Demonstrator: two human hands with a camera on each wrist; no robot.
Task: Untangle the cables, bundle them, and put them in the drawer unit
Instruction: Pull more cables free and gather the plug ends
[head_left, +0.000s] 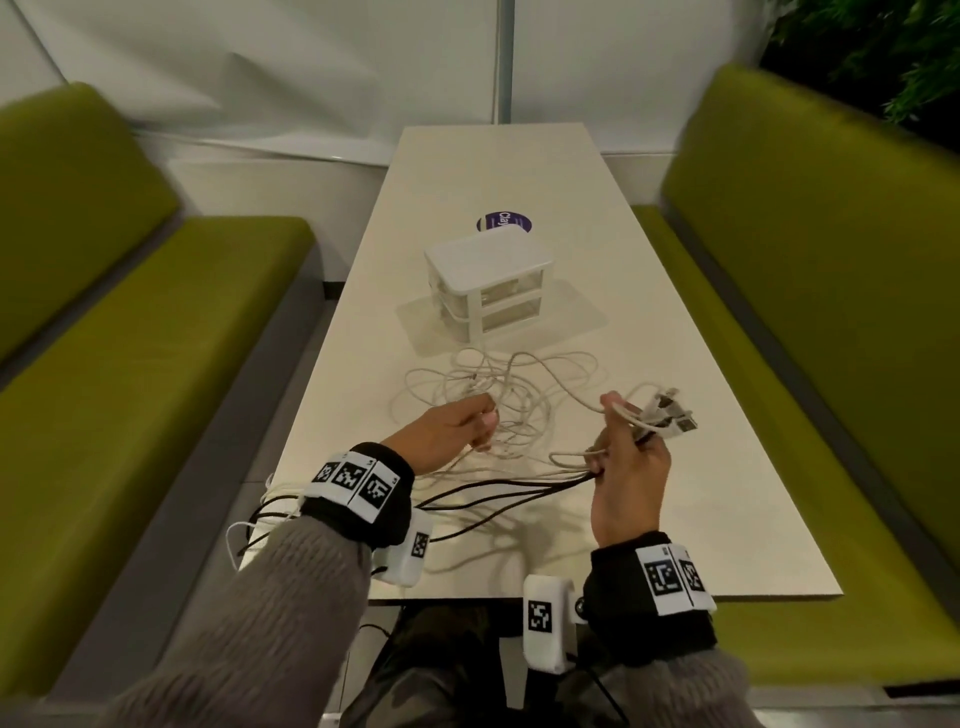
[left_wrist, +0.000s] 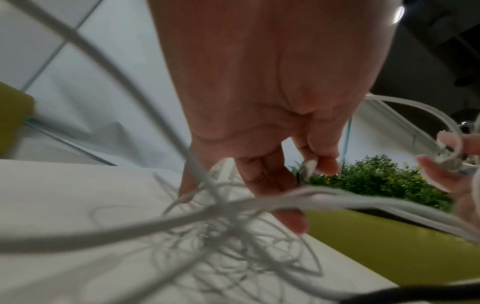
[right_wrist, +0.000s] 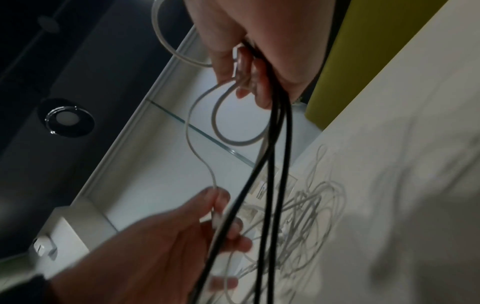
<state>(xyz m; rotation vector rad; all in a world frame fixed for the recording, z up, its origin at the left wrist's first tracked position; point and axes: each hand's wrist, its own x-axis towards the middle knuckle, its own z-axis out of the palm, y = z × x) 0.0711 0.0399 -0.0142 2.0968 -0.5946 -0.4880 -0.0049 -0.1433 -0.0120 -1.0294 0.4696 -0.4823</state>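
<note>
A tangle of white cables (head_left: 501, 402) lies on the table (head_left: 675, 519) in front of the white two-drawer unit (head_left: 485, 283), whose drawers look closed. My left hand (head_left: 484, 422) pinches a thin white cable near its plug (left_wrist: 309, 167) at the tangle's near edge. My right hand (head_left: 621, 418) is raised to the right and grips a bunch of cable ends with plugs (head_left: 672, 415). Black cables (head_left: 519, 488) run from it leftward past my left wrist. In the right wrist view the black cables (right_wrist: 272, 164) and a white loop (right_wrist: 228, 123) hang from the right hand (right_wrist: 249, 67).
Green padded benches (head_left: 130, 364) (head_left: 831, 312) flank the narrow table. A round purple sticker (head_left: 504, 222) lies behind the drawer unit. A green plant (head_left: 883, 52) stands at the far right. The table's near edge (head_left: 571, 600) is just under my wrists.
</note>
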